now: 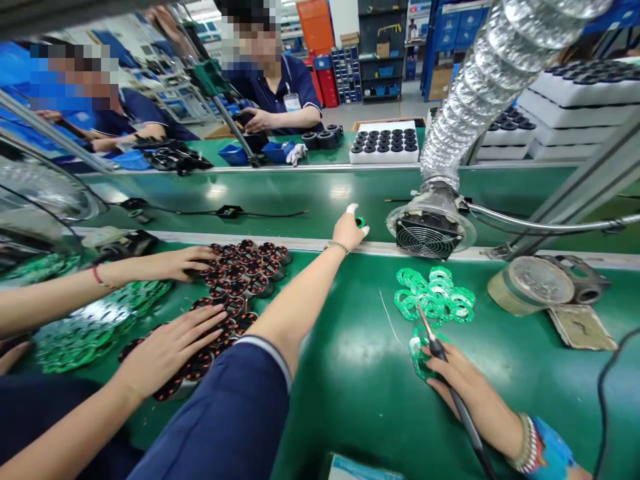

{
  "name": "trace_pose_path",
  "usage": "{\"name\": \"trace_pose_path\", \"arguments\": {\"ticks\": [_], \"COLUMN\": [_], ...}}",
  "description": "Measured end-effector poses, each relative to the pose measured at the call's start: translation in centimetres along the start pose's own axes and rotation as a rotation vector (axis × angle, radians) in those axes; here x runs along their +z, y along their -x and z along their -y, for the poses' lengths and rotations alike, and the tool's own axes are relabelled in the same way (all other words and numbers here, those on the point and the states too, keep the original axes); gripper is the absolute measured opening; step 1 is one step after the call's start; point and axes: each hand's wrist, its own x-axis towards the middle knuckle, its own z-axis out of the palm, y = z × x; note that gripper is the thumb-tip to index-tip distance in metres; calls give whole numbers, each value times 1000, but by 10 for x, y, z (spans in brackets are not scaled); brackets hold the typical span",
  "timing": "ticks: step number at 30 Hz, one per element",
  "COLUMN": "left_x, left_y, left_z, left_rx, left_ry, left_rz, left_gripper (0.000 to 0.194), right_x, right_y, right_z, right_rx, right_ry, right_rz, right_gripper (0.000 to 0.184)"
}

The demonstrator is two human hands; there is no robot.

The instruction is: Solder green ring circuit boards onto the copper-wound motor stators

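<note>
My left hand point(350, 228), reaching out of a navy sleeve, pinches a small green ring point(361, 222) above the far edge of the green belt. My right hand point(463, 380) grips a black-handled soldering iron point(439, 348), its thin tip pointing up and away. A green ring-shaped circuit board point(420, 357) lies against the fingers of that hand, close to the iron. A loose pile of similar green rings point(434, 297) lies just beyond the iron's tip.
A co-worker's hands point(170, 350) rest on round black discs with copper-coloured markings point(245, 280) to my left. A ducted fume fan point(427, 230) stands beyond the rings, beside a solder spool point(531, 281). Trays of black parts point(384, 143) and more people sit across the line.
</note>
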Motion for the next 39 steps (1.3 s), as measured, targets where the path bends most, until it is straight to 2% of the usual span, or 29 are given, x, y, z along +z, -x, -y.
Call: {"name": "trace_pose_path", "arguments": {"ticks": [2,5,7,10,13,15,17,20,23,26,27,29,31,33,37,39], "left_x": [10,16,5,-30,-69,-89,-100,-100,-84,-68,-64,-58,-54,-51,-46,-43], "left_y": [-27,-31,-14,30,77,100,114,129,161,221,245,290,327,351,365,363], "left_z": [3,14,27,57,92,110,118,107,76,43,34,22,16,17,27,32], "left_rx": [-66,-101,-80,-54,-208,-291,-287,-148,62,348,456,554,561,539,464,396], "left_ry": [0,-1,-53,-292,-540,-642,-673,-643,-583,-427,-340,-218,-126,-43,131,193], "left_rz": [9,23,-7,-113,-193,-152,-69,23,143,295,318,306,280,271,278,296], "left_gripper": [69,72,76,70,57,51,44,34,30,29,30,33,35,38,38,55], "right_x": [2,4,5,6,5,4,2,0,1,5,7,10,14,19,32,38], "right_y": [2,4,5,4,-1,-4,-5,3,21,39,44,51,52,47,30,22], "right_z": [-2,-4,-6,-6,-1,6,16,36,56,72,77,83,91,99,113,117], "right_rx": [-4,-7,-19,-64,-112,-130,-130,-106,-47,35,55,82,101,106,83,87], "right_ry": [26,45,45,50,66,63,56,46,22,8,7,5,-13,-71,-229,-247], "right_rz": [-14,-8,-14,-40,-79,-98,-86,-32,23,34,22,-12,-50,-79,-44,7], "right_gripper": [29,30,30,30,27,27,26,25,26,24,25,27,30,30,27,23]}}
